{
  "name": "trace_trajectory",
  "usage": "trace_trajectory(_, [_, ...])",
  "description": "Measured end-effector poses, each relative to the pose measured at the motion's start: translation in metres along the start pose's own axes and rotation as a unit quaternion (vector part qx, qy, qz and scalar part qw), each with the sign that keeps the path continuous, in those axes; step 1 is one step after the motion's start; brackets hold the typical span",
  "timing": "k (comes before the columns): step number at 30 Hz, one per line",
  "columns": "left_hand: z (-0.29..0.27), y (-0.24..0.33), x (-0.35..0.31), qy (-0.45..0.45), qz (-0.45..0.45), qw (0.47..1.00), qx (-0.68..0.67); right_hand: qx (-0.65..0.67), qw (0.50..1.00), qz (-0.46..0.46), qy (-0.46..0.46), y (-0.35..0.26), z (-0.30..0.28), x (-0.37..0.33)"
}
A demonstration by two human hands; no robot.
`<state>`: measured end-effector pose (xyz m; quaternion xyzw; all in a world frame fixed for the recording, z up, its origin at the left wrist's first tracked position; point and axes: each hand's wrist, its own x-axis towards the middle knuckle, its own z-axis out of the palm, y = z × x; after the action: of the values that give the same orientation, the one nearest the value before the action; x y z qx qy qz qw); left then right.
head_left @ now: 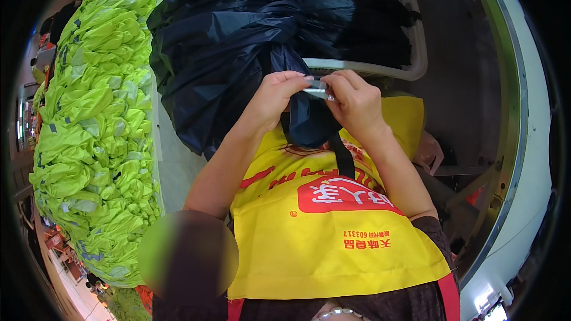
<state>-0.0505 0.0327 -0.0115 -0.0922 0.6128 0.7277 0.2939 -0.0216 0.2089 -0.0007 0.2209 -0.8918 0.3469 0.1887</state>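
Observation:
Between my two hands is a small silvery-grey flat strip (317, 88) with a shiny edge. My left hand (275, 98) pinches its left end between thumb and fingers. The right end is in the closed thumb and fingers of my right hand (357, 100). Just below the strip hangs a piece of thin dark navy fabric (312, 123), over my lap. It seems to run up to a large gathered heap of the same glossy dark fabric (220, 41) in front of me. How the strip joins the fabric is hidden by my fingers.
A white plastic basket (419, 62) holds part of the dark heap. Bright yellow-green garments (95, 113) are piled high along the left. I wear a yellow apron (285, 261). A pale table edge with a metal frame (505, 160) curves down the right side.

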Motion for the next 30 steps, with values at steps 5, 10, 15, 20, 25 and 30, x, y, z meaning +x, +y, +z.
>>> trace_trajectory(5, [0.009, 0.008, -0.002, 0.019, -0.016, 0.994, -0.108, 0.145, 0.988, 0.033, -0.048, 0.000, -0.001, -0.011])
trace_trajectory(10, [0.005, 0.005, 0.001, 0.012, -0.026, 0.995, -0.093, 0.250, 0.960, 0.124, 0.006, -0.002, -0.009, -0.021])
trace_trajectory(15, [0.015, 0.003, -0.001, 0.026, -0.032, 0.997, -0.060, 0.224, 0.959, 0.147, 0.094, 0.010, 0.012, -0.011])
trace_trajectory(20, [0.017, 0.002, -0.001, 0.010, 0.004, 0.998, -0.065, 0.086, 0.990, 0.082, 0.069, 0.006, 0.011, -0.006])
trace_trajectory(25, [0.021, -0.006, -0.002, 0.034, 0.004, 0.996, -0.081, 0.016, 0.997, 0.051, 0.048, -0.004, 0.006, -0.009])
trace_trajectory(30, [0.027, -0.009, -0.004, 0.039, 0.042, 0.995, -0.079, 0.093, 0.984, 0.148, -0.029, -0.016, -0.006, -0.012])
